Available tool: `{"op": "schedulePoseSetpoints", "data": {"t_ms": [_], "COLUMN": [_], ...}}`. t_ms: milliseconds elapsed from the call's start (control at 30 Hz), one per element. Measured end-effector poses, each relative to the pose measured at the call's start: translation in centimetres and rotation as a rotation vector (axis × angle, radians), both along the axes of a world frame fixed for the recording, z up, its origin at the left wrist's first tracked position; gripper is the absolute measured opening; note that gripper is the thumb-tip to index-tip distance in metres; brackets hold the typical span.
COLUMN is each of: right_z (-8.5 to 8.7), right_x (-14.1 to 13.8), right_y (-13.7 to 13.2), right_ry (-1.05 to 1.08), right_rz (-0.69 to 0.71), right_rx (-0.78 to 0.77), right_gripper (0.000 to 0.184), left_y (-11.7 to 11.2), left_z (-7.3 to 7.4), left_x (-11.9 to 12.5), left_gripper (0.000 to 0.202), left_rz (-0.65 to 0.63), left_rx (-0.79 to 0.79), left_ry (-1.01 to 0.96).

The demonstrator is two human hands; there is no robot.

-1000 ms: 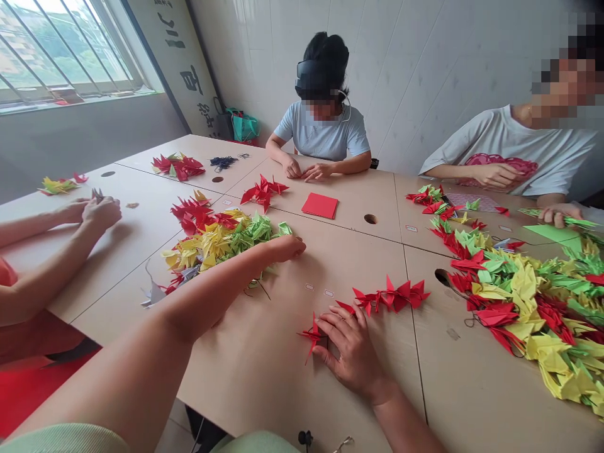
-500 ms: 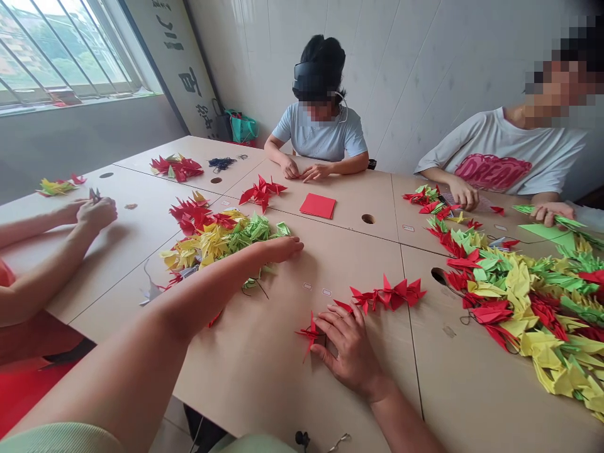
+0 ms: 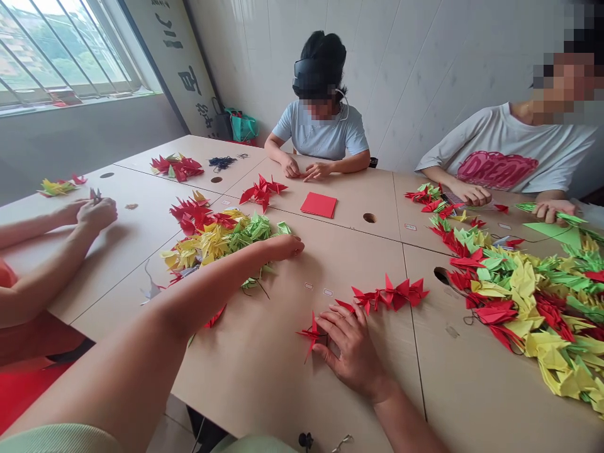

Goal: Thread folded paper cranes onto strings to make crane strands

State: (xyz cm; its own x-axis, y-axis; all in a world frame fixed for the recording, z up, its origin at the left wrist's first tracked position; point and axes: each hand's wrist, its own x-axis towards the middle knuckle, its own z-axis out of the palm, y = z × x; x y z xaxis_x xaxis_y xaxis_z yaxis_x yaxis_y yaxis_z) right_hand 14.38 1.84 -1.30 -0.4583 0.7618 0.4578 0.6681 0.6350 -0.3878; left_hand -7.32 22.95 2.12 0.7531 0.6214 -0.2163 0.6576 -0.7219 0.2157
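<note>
My left hand (image 3: 287,247) reaches far across the table, beside the right end of a heap of green paper cranes (image 3: 252,233). Its fingers are curled closed; whatever they may hold is too small or hidden to make out. Yellow cranes (image 3: 207,242) and red cranes (image 3: 195,214) lie in the same heap, partly behind my forearm. My right hand (image 3: 346,346) rests on the table with its fingers stretched out. A single red crane (image 3: 312,333) lies by its thumb and forefinger, and a row of red cranes (image 3: 391,293) extends beyond its fingertips.
Red paper squares (image 3: 318,205) lie before a person (image 3: 318,129) opposite. A large strung mass of coloured cranes (image 3: 533,308) covers the right side, near another person (image 3: 504,154). A co-worker's hands (image 3: 97,211) hold a small tool at left. Round holes (image 3: 369,218) pierce the tabletop.
The fingers of my left hand, stretched out before, have curled closed at nearly the same spot. My right hand has stayed in place. The person at right has shifted slightly.
</note>
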Motion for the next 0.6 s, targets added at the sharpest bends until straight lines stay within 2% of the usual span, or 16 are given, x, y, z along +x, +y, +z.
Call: {"op": "schedulePoseSetpoints", "data": {"t_ms": [267, 467, 600], "right_z": [-0.14, -0.07, 0.03], "right_x": [0.08, 0.05, 0.05], "right_y": [0.0, 0.04, 0.05], "right_ry": [-0.001, -0.005, -0.009], "right_rz": [-0.013, -0.013, -0.023], "right_rx": [0.004, 0.008, 0.014], "right_gripper": [0.034, 0.034, 0.034], "left_y": [0.1, -0.22, -0.15], "left_z": [0.52, 0.08, -0.03], "left_x": [0.33, -0.05, -0.58], "left_gripper": [0.026, 0.035, 0.033], "left_rz": [-0.067, -0.086, -0.057], "left_rx": [0.023, 0.052, 0.036], "left_ry": [0.133, 0.13, 0.102]}}
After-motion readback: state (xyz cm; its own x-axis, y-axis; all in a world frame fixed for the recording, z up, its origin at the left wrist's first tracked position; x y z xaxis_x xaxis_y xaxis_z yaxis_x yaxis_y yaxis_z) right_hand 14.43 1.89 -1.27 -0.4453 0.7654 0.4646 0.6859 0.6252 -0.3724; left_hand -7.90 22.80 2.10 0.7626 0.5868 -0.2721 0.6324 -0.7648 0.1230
